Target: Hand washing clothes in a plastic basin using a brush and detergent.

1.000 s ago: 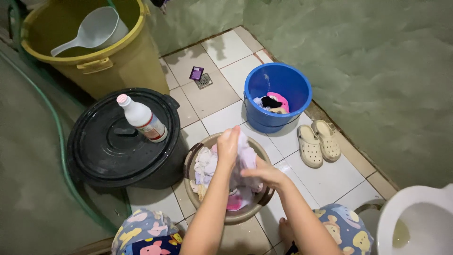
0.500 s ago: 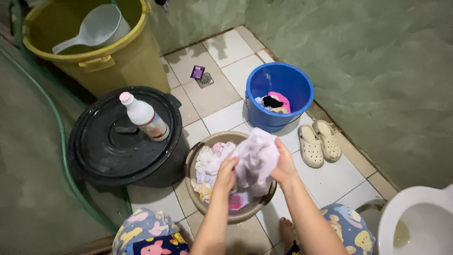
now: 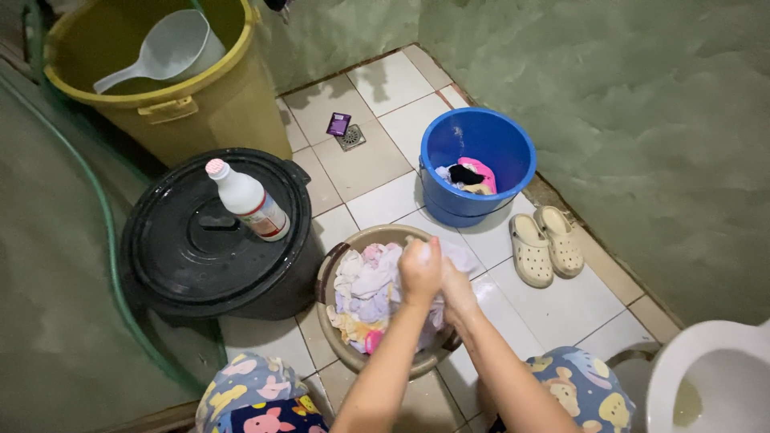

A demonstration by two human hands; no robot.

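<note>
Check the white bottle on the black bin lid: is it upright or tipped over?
Upright. The white bottle stands on its base on the black bin lid, pink cap on top, apart from both hands.

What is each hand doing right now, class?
Left hand: closed on the pale cloth over the basin.
Right hand: pressed against the same cloth; grip cannot be told.
</note>
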